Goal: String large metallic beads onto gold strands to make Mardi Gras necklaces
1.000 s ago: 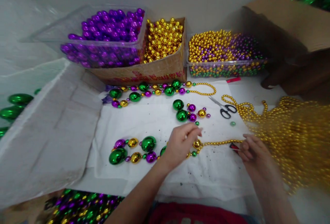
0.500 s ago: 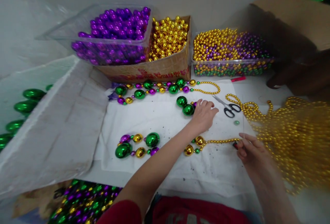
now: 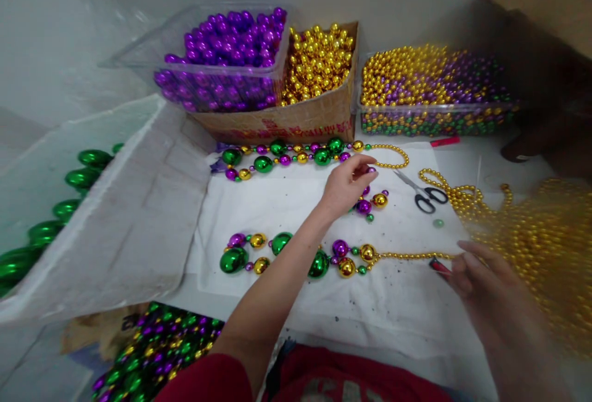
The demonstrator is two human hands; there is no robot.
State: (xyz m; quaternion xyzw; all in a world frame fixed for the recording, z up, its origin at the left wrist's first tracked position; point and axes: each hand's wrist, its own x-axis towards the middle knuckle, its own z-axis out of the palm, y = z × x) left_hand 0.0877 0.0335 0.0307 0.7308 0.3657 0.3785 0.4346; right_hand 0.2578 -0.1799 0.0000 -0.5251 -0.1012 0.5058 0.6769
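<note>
My left hand (image 3: 348,185) is above the white cloth (image 3: 287,201), thumb and fingers closed on a small purple bead (image 3: 371,169). Just below it lie a purple ball (image 3: 364,206), a gold ball (image 3: 380,200) and small beads. My right hand (image 3: 481,272) is closed in a pinch, blurred, near the gold bead chain (image 3: 411,256) of a necklace. A thin pale thread (image 3: 478,177) stands above it and seems to run from its fingers. Next to that hand, a red and black tool (image 3: 439,267) lies on the cloth. My left forearm covers part of the necklace's large green balls (image 3: 234,259).
A second necklace (image 3: 303,156) and scissors (image 3: 430,198) lie farther back. Behind stand a tub of purple balls (image 3: 231,69), a carton of gold balls (image 3: 319,121) and a tub of small beads (image 3: 430,109). Gold strands (image 3: 546,235) pile up at right; a white foam box (image 3: 152,205) stands left.
My left hand has moved up and left from the loose green balls, uncovering purple and gold balls, and has lifted a small purple bead. My right hand has shifted slightly right. The camera view has shifted too.
</note>
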